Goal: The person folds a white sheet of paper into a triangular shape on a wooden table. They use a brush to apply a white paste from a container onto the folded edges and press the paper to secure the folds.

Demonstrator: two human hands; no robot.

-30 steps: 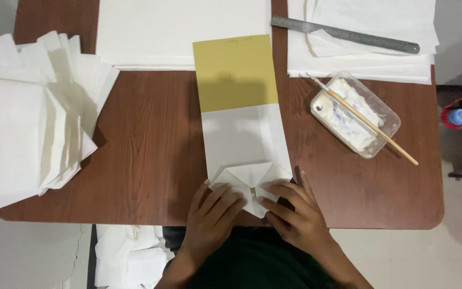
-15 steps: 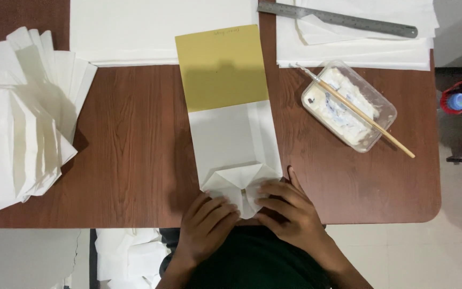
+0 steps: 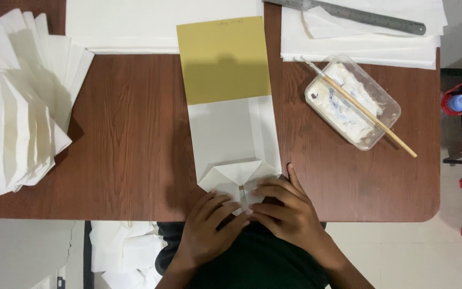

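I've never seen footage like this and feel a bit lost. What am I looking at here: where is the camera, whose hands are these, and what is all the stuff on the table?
The camera sits on a person's head and looks straight down, so the two bare hands at the bottom are that person's own. There is no machine. The left hand and right hand press flat on the folded bottom end of a white paper bag, which has a mustard-yellow card sticking out of its far end. All this lies on a brown wooden table. At the left is a fanned pile of folded white paper. At the right, a clear plastic tray of white paste carries a thin wooden brush across it, and a metal ruler lies on white sheets.
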